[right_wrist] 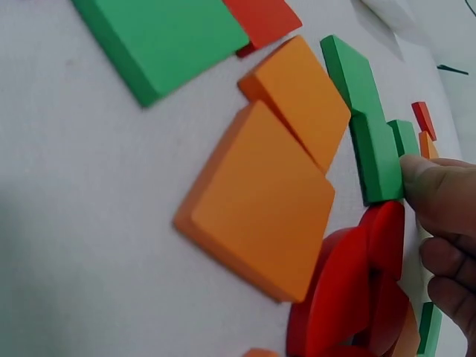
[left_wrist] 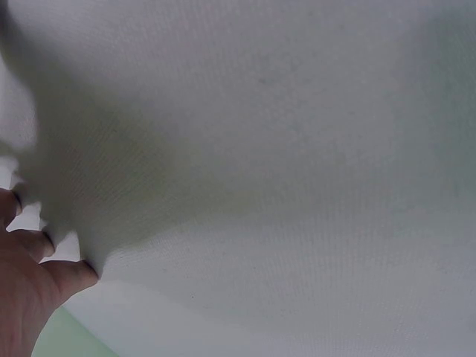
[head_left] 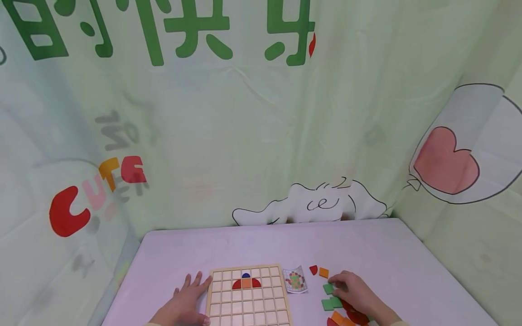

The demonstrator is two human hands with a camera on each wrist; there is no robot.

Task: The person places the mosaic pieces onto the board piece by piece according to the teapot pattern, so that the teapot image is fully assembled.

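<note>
My left hand (head_left: 185, 301) lies with spread fingers at the left edge of a wooden grid board (head_left: 210, 290), thumb at its frame. In the left wrist view the left hand (left_wrist: 30, 286) shows only in the lower left corner. On the board sit a blue round piece (head_left: 246, 275), an orange square tile (head_left: 246, 283) and red quarter-round pieces (head_left: 237, 285) on either side of it. My right hand (head_left: 356, 292) pinches the edges of a green square tile (head_left: 328, 288) on the table; its thumb (right_wrist: 420, 175) overlaps that tile (right_wrist: 404, 137).
A small printed pattern card (head_left: 295, 280) lies right of the board. Further right are an orange tile (head_left: 324, 272), a red piece (head_left: 313, 270), other green tiles (head_left: 327, 304) and a pile of red pieces (right_wrist: 338, 290) and orange tiles (right_wrist: 260, 208). Curtains (head_left: 261, 136) surround the table.
</note>
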